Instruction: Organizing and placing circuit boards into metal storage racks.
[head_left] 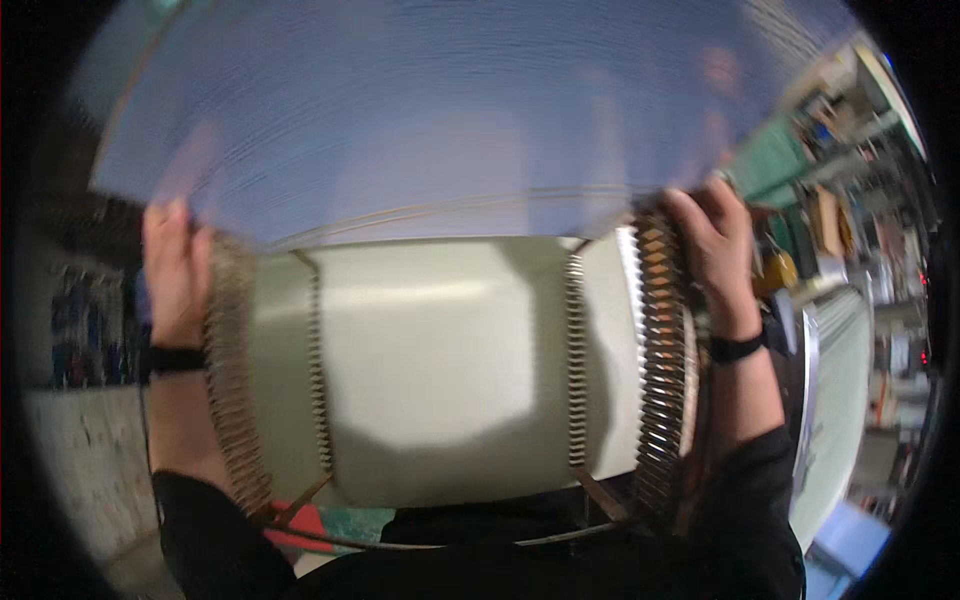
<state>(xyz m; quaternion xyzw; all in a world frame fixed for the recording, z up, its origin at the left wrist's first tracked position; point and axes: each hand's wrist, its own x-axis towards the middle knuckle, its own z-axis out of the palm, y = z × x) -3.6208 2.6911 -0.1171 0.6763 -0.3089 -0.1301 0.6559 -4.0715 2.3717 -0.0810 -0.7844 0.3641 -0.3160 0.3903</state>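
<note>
Between my arms is a metal rack with rows of coil-like teeth along its right side rail (662, 370) and its blurred left side rail (233, 370). Two thinner toothed bars, a left bar (318, 370) and a right bar (576, 370), run across a pale cream panel (440, 340). My left hand (178, 270) grips the far left corner of the rack, its fingers partly blurred. At the far right corner my right hand (718, 235) is closed round the rack's edge. Beyond both hands rises a large glossy blue sheet (430, 100), which mirrors them faintly; whether it touches the rack I cannot tell.
Cluttered shelves (835, 220) with a yellow object (778, 270) stand on the right. A pale green panel (835, 380) leans below them, near a light blue box (850, 530). Something red (300, 522) lies under the rack's near left corner. A pale, marked surface (85, 460) is at left.
</note>
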